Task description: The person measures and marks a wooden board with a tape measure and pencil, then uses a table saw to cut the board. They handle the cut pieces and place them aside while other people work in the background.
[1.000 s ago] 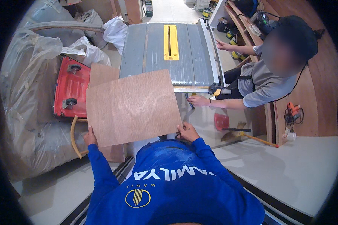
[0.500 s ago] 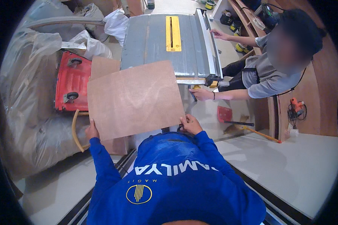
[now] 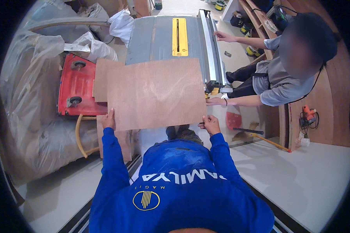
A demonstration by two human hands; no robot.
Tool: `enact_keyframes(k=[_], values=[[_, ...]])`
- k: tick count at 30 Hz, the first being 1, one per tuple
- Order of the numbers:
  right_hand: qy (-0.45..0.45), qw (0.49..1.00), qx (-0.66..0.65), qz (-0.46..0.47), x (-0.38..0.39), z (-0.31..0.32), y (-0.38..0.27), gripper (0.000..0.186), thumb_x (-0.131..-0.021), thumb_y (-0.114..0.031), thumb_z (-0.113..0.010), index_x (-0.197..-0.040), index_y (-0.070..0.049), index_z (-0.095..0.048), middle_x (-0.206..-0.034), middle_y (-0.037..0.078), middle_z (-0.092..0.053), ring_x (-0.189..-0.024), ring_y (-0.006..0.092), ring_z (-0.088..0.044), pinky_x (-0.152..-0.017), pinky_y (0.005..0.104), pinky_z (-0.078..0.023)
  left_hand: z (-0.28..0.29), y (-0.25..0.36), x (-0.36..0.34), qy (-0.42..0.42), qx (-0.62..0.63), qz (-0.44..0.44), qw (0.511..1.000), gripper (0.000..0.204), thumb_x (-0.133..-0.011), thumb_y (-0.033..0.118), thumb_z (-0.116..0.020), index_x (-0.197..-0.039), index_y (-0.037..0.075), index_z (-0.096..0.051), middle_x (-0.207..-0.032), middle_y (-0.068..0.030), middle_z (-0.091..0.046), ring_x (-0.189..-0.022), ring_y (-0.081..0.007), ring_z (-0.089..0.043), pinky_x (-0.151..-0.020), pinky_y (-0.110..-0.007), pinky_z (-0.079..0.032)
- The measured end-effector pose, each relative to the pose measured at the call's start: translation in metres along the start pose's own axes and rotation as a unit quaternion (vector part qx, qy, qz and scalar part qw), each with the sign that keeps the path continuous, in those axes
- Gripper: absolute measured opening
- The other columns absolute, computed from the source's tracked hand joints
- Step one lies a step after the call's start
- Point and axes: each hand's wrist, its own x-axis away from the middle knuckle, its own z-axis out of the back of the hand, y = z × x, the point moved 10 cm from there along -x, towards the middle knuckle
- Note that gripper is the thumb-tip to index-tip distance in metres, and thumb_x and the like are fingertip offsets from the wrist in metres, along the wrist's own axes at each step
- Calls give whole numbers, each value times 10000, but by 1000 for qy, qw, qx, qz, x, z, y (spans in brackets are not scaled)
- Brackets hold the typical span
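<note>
A thin brown plywood sheet (image 3: 159, 97) is held out in front of me, its far edge over the near end of a table saw's grey top (image 3: 149, 42). My left hand (image 3: 109, 119) is closed on its near left corner, thumb on top. At the near right corner, my right hand (image 3: 210, 124) pinches the edge. The saw's yellow insert (image 3: 179, 46) with its dark slot lies beyond the sheet. To the right runs the metal rip fence (image 3: 209, 50). A co-worker's far hand (image 3: 224, 36) touches the fence; their near hand (image 3: 216, 101) is at its near end, beside the sheet.
At left are a red wheeled platform (image 3: 70, 73) turned wheels up, another plywood piece (image 3: 102, 73), a curved yellow handle (image 3: 78, 136) and plastic-wrapped goods (image 3: 39, 97). The co-worker (image 3: 278, 73) crouches at right, near a red dustpan (image 3: 233, 119) and an orange power tool (image 3: 308, 112).
Both my hands have moved right and slightly forward, bringing the sheet nearer the fence and squarer to the saw. The fence has shifted slightly left. The co-worker's near hand has opened off its front lever.
</note>
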Motion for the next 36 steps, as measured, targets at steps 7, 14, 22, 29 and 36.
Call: enact_keyframes(k=[7,14,22,29,36], values=[[-7,998,-54,-9,-16,10,-13,299,-1011,-183,-605,-1115,94,-558,-945,190,-698,-726,265,-742,-567,297,-587,-23,47,-18,-10,-156,-82,984,815,-851,658,-653,-972,-146,-707,-937,-265,-718,-914,-344,-669,-833,-444,-486],[-22,997,-80,8,-24,2,-16,283,-1001,-161,-623,-1121,92,-582,-957,192,-708,-760,272,-747,-625,311,-612,-33,35,-72,-45,-194,-73,977,879,-872,725,-554,-1009,-130,-703,-1002,-318,-702,-989,-415,-659,-876,-479,-469],[36,990,-132,22,-30,1,-28,255,-974,-138,-655,-1093,83,-611,-947,165,-717,-749,263,-748,-638,305,-619,-45,76,-62,-91,-167,-52,980,825,-871,679,-608,-1116,-105,-693,-1100,-264,-706,-1031,-328,-661,-921,-422,-477],[111,985,-123,42,-37,3,-26,291,-983,-170,-646,-1123,82,-605,-931,175,-725,-684,234,-725,-590,307,-597,-47,93,-67,-147,-118,-43,981,765,-893,641,-609,-1191,-58,-696,-1180,-242,-695,-1116,-296,-645,-966,-407,-468],[147,981,-127,-7,-28,1,3,476,-1033,-400,-542,-1136,60,-609,-851,169,-712,-614,211,-693,-531,306,-549,-75,63,-103,-235,122,60,962,859,-898,636,-623,-1429,-28,-504,-1389,-162,-591,-1231,-258,-589,-1037,-374,-465]])
